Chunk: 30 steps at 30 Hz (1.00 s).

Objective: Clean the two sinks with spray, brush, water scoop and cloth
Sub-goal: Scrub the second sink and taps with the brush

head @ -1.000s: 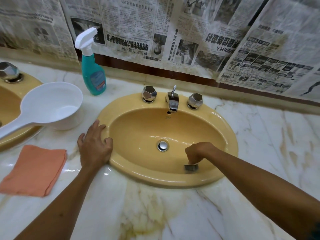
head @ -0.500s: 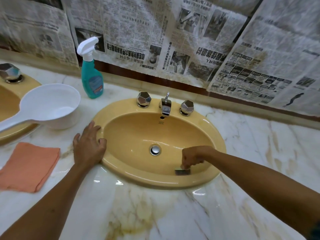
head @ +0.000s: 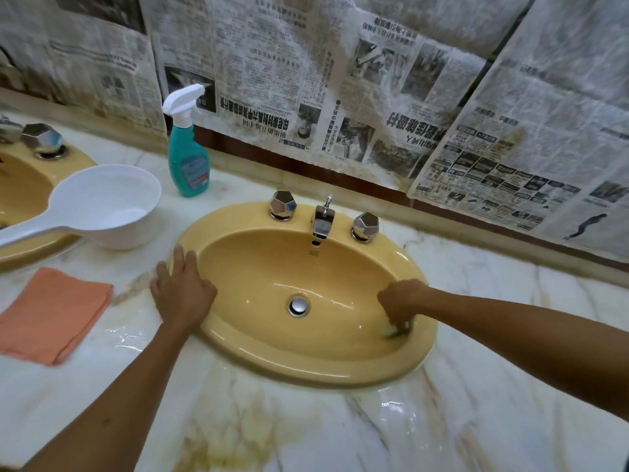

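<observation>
— Yellow ceramic, that oval basin (head: 258, 277), and it is the scrubbing step in hand, I'd say. The right hand (head: 400, 299) is down inside the bowl on its right slope, fingers curled tight round a small scrubbing brush (head: 394, 332); only a blurred greenish bit shows under the knuckles, pressed to the glaze.

— And the left hand (head: 182, 294)?

— Flat on the basin's left rim, fingers straight and spread, gripping nothing. It looks like a brace.

— Where are the other tools?

— The teal plastic spray bottle with the white trigger (head: 187, 161) stands upright on the white marble counter (head: 306, 430), behind and left of the basin. The white plastic water scoop (head: 109, 206) sits between the two basins, a little water in it, its handle reaching over the second yellow basin (head: 20, 189) at the left edge. The folded orange cloth (head: 54, 315) lies flat on the counter, left of the bracing hand.

— So what comes next?

— My guess: work the brush across the slopes not yet covered, around the chrome drain plug (head: 299, 305), then reach left for the scoop to rinse. Its handle is long, so lift it level or the water spills.
</observation>
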Tool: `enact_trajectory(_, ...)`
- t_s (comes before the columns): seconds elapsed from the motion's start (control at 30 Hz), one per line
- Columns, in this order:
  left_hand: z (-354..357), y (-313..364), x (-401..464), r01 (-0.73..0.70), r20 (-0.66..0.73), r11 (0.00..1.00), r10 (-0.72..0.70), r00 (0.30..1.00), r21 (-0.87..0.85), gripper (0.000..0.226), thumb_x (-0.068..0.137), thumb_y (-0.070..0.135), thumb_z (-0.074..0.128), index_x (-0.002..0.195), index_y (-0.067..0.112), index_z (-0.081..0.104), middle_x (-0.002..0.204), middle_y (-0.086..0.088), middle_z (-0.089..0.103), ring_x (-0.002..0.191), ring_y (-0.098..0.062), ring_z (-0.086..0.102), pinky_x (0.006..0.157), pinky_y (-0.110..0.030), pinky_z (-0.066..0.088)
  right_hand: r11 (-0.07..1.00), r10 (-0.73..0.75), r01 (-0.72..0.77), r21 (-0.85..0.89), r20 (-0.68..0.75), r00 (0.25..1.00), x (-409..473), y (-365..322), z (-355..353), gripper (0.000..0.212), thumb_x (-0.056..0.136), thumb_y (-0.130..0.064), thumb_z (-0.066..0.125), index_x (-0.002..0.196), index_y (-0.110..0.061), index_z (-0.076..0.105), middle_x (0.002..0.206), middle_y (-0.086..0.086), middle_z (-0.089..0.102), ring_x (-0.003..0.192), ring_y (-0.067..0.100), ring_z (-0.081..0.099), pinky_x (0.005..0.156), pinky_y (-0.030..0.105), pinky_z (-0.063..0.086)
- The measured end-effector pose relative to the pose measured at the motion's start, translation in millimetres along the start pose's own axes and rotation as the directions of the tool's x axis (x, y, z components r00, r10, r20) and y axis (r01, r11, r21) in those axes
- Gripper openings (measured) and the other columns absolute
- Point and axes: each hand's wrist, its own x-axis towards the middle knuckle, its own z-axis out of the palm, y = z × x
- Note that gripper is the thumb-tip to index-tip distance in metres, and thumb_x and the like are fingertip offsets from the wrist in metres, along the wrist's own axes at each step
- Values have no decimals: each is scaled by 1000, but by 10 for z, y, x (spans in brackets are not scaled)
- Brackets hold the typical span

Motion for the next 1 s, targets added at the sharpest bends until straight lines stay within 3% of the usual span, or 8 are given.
enact_trajectory(0.07, 38, 49, -51, 40, -9, 999, -40, 999, -12, 75, 81, 17, 61, 150, 15, 32, 165, -2, 15, 146, -40, 15, 117, -51, 15, 998, -21, 26, -51, 111, 994, 34, 37, -79, 40, 78, -26, 78, 114, -16, 65, 91, 0, 65, 78, 20, 59, 69, 31, 50)
enact_trajectory(0.23, 60, 72, -65, 56, -53, 998, -58, 997, -29, 76, 77, 14, 64, 148, 15, 37, 164, -2, 21, 145, -37, 19, 116, -49, 15, 975, -32, -75, -208, -472, 881, 136, 27, -327, 20, 96, -7, 50, 107, -7, 66, 101, 10, 68, 80, 26, 58, 70, 32, 49)
enact_trajectory(0.4, 100, 62, -56, 55, -88, 997, -59, 994, -51, 73, 74, 13, 66, 144, 15, 44, 160, -4, 29, 142, -37, 27, 114, -52, 21, 896, -37, 9, -444, -54, 998, 275, -58, -417, 32, 91, -19, 66, 123, -14, 61, 120, 5, 64, 109, 28, 61, 72, 35, 43)
enact_trajectory(0.53, 104, 52, -41, 60, -91, 997, -65, 994, -57, 74, 76, 15, 65, 146, 16, 43, 161, -3, 28, 143, -36, 26, 115, -52, 20, 953, -88, -70, -296, -489, 868, 342, -169, -676, 16, 95, -9, 57, 109, -8, 65, 88, 6, 63, 78, 21, 59, 61, 31, 41)
enact_trajectory(0.6, 115, 39, -41, 55, -100, 997, -62, 993, -62, 72, 76, 18, 61, 146, 16, 43, 161, -2, 28, 143, -37, 26, 116, -52, 19, 930, -141, -57, -364, -495, 857, 379, -193, -693, 18, 96, -11, 56, 111, -8, 66, 89, 7, 62, 79, 21, 59, 61, 30, 43)
enact_trajectory(0.73, 114, 38, -48, 51, -126, 997, -59, 990, -65, 80, 64, 30, 41, 142, 17, 46, 159, -3, 31, 140, -37, 30, 113, -53, 23, 806, -58, 69, -587, 38, 998, 368, -104, -635, 43, 92, -24, 67, 132, -14, 55, 130, 5, 57, 120, 29, 54, 86, 39, 44)
enact_trajectory(0.9, 141, 19, -40, 37, -129, 998, -42, 991, -45, 75, 65, 29, 45, 139, 17, 45, 158, -2, 31, 137, -37, 32, 112, -54, 25, 927, -190, -6, -374, -485, 853, 463, -133, -602, 19, 95, -10, 59, 112, -9, 65, 99, 8, 67, 86, 24, 63, 69, 33, 47)
enact_trajectory(1.0, 149, 13, -38, 49, -134, 997, -57, 989, -62, 78, 65, 30, 44, 142, 18, 44, 160, -2, 29, 141, -37, 30, 115, -52, 22, 904, -196, 45, -426, -317, 928, 616, -162, -431, 24, 95, -9, 54, 117, -13, 64, 113, 6, 66, 101, 27, 64, 71, 32, 44)
